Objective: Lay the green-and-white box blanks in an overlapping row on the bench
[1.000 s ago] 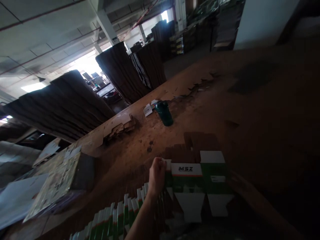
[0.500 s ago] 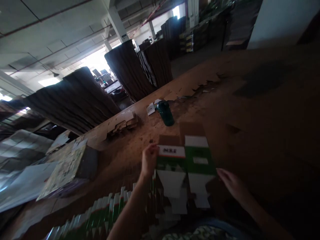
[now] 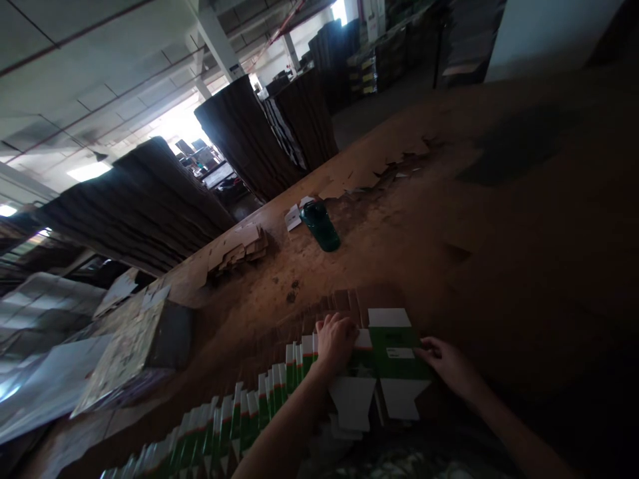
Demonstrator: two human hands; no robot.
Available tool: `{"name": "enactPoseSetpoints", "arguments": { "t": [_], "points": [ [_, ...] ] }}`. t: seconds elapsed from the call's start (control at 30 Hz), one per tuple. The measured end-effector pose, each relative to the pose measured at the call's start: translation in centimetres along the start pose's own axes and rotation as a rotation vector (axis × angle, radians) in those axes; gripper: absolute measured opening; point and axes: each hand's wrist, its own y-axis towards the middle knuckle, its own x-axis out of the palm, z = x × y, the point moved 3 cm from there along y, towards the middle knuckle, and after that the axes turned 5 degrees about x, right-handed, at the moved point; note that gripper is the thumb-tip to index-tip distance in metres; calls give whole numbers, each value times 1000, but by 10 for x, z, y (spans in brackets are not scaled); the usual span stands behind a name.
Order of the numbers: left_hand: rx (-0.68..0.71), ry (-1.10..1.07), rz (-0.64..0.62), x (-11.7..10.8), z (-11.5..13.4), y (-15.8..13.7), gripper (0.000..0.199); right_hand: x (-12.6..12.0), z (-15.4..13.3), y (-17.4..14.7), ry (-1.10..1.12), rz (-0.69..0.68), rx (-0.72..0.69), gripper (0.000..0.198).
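Note:
A flat, unfolded green and white carton (image 3: 398,338) lies before me, with white flaps on its near side and plain brown board behind it. My left hand (image 3: 335,340) rests over the carton's left panel, its fingers bent and closed on the board. That hand covers most of the printing there. At the right edge of the same carton, my right hand (image 3: 442,358) pinches the board between thumb and fingers. To the left, a long fanned row of similar flat cartons (image 3: 239,416) overlaps, running beneath my left forearm.
A dark green bottle (image 3: 320,226) stands beyond my hands, beside a small white card (image 3: 293,217). Farther left lie brown cardboard pieces (image 3: 242,251) and a grey-sided block (image 3: 172,339). Tall dark stacks (image 3: 239,133) rise behind the worktable (image 3: 389,233).
My left hand has moved right and nearer to me, over the carton's left panel. The carton sits lower, against the fanned row. My right hand has stayed near its right edge. The view has shifted slightly.

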Motion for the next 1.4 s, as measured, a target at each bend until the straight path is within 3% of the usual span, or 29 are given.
{"name": "enactPoseSetpoints", "arguments": {
  "t": [0.4, 0.53, 0.6, 0.77, 0.83, 0.93, 1.03, 1.1, 1.13, 1.17, 1.2, 1.3, 1.33, 1.4],
  "points": [
    [59, -10, -5, 10, -1, 2, 12, -3, -11, 4, -294, -68, -62, 22],
    [127, -18, 23, 19, 14, -1, 52, -8, -12, 3, -376, -68, -103, 21],
    [162, -25, 4, 24, 20, -1, 64, -22, -2, -1, -402, -44, -134, 26],
    [156, -53, -11, 32, 20, 0, 62, -80, 30, -11, -648, 196, -347, 62],
    [121, -99, -4, 30, 19, 1, 63, -93, 20, -14, -636, 211, -300, 64],
    [38, -237, 9, 14, 15, 5, 56, -78, -40, -27, -400, 46, -223, 57],
    [-10, -293, 53, -11, 11, 9, 39, -32, -112, -52, -134, -269, -241, 43],
    [3, -173, 103, -24, 10, 10, 32, -3, -127, -66, -120, -582, -151, 51],
    [24, -90, 117, -26, 10, 9, 29, 3, -123, -68, -168, -650, -125, 54],
    [49, -13, 117, -25, 10, 8, 26, 2, -111, -66, -236, -630, -119, 53],
    [72, 44, 103, -20, 10, 8, 23, -8, -95, -59, -310, -514, -135, 49],
    [95, 79, 39, -2, 11, 7, 19, -65, -39, -31, -457, 57, -196, 43],
    [84, 61, 24, 2, 10, 8, 17, -84, -23, -24, -461, 171, -189, 46],
    [44, 10, 9, 5, 7, 10, 13, -109, -5, -14, -396, 269, -136, 45]
  ]
}}
